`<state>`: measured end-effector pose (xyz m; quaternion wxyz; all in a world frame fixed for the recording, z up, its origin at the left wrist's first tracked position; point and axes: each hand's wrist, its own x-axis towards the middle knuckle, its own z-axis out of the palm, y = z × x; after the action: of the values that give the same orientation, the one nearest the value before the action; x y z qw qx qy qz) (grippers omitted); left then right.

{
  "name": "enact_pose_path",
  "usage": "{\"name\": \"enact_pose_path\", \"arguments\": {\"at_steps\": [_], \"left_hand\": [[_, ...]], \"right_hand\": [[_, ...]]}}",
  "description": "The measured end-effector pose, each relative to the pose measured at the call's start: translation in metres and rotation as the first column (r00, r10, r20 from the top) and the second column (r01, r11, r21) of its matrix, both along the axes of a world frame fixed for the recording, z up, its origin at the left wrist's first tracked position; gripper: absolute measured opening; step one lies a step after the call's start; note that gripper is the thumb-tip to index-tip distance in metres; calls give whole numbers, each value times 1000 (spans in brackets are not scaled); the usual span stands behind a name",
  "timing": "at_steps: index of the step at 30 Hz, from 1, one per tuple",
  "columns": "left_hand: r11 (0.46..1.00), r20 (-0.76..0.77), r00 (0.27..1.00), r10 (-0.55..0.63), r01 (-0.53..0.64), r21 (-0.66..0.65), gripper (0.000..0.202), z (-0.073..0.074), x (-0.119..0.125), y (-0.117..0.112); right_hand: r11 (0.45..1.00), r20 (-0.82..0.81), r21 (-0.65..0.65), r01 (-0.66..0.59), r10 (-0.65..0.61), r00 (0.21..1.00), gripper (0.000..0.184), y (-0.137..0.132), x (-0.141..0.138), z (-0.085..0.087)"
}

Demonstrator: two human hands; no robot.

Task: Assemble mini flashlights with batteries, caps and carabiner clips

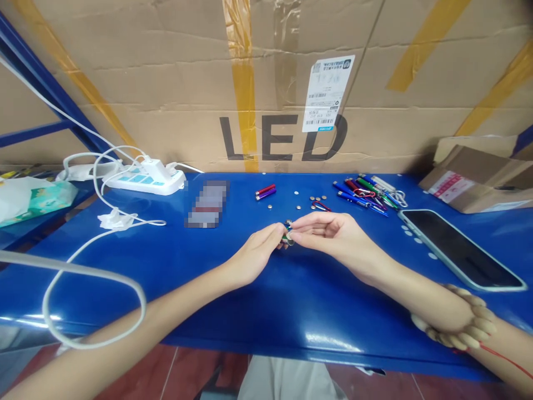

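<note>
My left hand (260,253) is closed around a small green and metallic piece (285,239), mostly hidden by the fingers. From the other side, my right hand (325,230) meets it in a pinch, thumb and fingertips at the same small piece. Just beyond the hands lie a red carabiner clip (320,206) and several small round metal discs, like button cells (298,208). Farther back, a red slim metal tube (265,189) and a purple one (265,194) rest side by side.
Colourful slim tubes with carabiner clips (366,191) are heaped at back right. A phone (462,250) with pale discs (406,233) beside it lies right, near an open carton (478,178). On the left are a power strip (144,180), white cable (94,272) and blurred-out rectangular object (207,204).
</note>
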<state>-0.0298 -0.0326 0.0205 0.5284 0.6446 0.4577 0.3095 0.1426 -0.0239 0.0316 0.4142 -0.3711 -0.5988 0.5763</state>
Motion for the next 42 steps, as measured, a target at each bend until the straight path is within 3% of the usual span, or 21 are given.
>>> {"name": "enact_pose_path", "arguments": {"at_steps": [5,9,13,15,16,18,20,23,25,27,32,36,38,39,40,42], "left_hand": [[1000,8,1000,12,-12,-24,30,0,1,0],[1000,34,999,-16,16,7,31,-5,0,0],[997,112,993,-47,53,-51,33,-11,-1,2],[994,155,986,-61,74,-79,34,-13,-2,3],[993,172,983,-66,81,-82,35,-14,-2,3],[993,190,980,-66,82,-79,36,-14,-2,3],[994,192,980,-52,70,-87,36,-13,-2,2],[995,197,979,-56,71,-75,36,-11,-2,1],[996,188,980,-59,71,-58,36,-9,-1,1],[997,160,986,-53,62,-49,36,-9,-1,1],[998,108,992,-62,65,-25,34,-10,-1,0],[994,38,996,-81,78,74,35,-10,-2,1],[971,-68,997,-44,59,234,36,-8,-5,5],[936,-157,988,-6,61,346,36,-6,-7,7],[868,-277,961,29,113,483,33,-5,-10,10],[700,-592,798,115,358,618,32,-3,-15,15]], "right_hand": [[998,83,48,43,-46,995,29,-1,4,2],[994,132,108,2,-16,991,31,1,5,0],[955,180,293,34,-90,980,23,-1,5,0],[843,233,534,65,-221,947,17,-5,6,1],[737,261,674,44,-293,920,14,-6,7,1],[470,313,878,-86,-429,848,9,-8,10,1],[255,333,940,-226,-548,767,11,-9,13,-1],[71,272,951,-300,-650,709,12,-8,16,-2],[0,239,948,-319,-663,710,10,-9,15,-1],[-19,247,935,-354,-682,688,8,-11,14,0],[-8,265,919,-395,-728,632,9,-17,10,2],[119,326,935,-334,-659,678,5,-15,11,-2],[162,321,945,-284,-629,709,5,-11,13,-4],[161,303,952,-261,-627,718,7,-9,15,-5],[154,287,957,-246,-630,721,8,-6,16,-6],[147,277,960,-240,-642,715,11,-1,18,-8]]}}
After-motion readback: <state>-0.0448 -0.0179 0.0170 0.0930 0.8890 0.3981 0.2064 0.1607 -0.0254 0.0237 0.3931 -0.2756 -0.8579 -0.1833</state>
